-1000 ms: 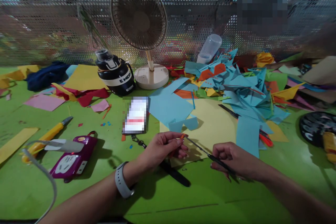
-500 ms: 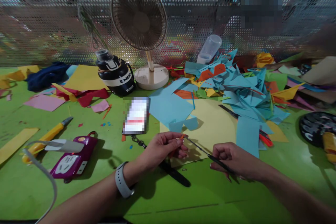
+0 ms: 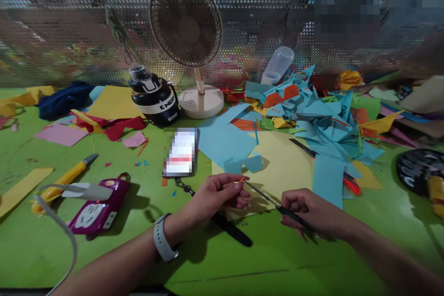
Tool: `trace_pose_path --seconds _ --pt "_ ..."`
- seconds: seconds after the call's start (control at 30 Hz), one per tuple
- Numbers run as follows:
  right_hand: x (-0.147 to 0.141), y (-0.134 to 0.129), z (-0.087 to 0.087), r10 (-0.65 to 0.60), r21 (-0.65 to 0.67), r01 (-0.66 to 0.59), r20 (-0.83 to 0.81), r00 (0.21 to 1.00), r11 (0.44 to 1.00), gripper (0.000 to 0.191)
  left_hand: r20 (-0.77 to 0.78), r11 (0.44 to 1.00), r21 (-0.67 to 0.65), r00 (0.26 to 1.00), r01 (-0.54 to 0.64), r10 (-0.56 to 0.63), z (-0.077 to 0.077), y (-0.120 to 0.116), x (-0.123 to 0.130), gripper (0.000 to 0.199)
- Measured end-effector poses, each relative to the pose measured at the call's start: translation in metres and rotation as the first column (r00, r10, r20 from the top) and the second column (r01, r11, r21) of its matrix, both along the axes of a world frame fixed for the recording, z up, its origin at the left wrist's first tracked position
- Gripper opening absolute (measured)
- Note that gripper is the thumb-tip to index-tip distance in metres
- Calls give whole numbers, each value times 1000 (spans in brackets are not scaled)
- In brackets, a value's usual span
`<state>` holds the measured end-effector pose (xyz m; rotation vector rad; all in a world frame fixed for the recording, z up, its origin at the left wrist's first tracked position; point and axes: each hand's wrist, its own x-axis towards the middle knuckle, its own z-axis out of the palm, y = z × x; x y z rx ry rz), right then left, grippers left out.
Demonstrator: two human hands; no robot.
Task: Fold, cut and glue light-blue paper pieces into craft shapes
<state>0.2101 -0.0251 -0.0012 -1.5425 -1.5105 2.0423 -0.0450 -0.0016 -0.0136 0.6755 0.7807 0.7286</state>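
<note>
Between the thumb and forefinger of my left hand (image 3: 224,190) is a small piece of orange paper (image 3: 242,179). My right hand (image 3: 307,208) is closed round the black handle of a pair of scissors (image 3: 265,196). The thin metal blades point left, and their tips are at the orange paper by my left fingertips. Under both hands lies a pale yellow sheet (image 3: 284,166). A cut blue paper piece (image 3: 243,163) rests on it just beyond my left hand. A black strap (image 3: 232,229) passes beneath my left wrist.
A phone (image 3: 180,152), black bottle (image 3: 156,99) and fan (image 3: 201,101) stand ahead. Blue scraps (image 3: 322,106) are heaped at the right, near a black cutter (image 3: 301,146). A purple power bank (image 3: 100,208) and yellow cutter (image 3: 65,178) lie left; a round black object (image 3: 418,171) is far right.
My hands, the orange paper and the scissors hold nearly the same pose. The whole view has shifted very slightly.
</note>
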Motion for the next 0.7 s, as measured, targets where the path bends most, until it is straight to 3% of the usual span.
trace_pose_path --seconds 0.7 --pt "-4 1 2 0 11 0 25 1000 1000 38 23 1000 10 1000 5 -5 -5 -1 0 30"
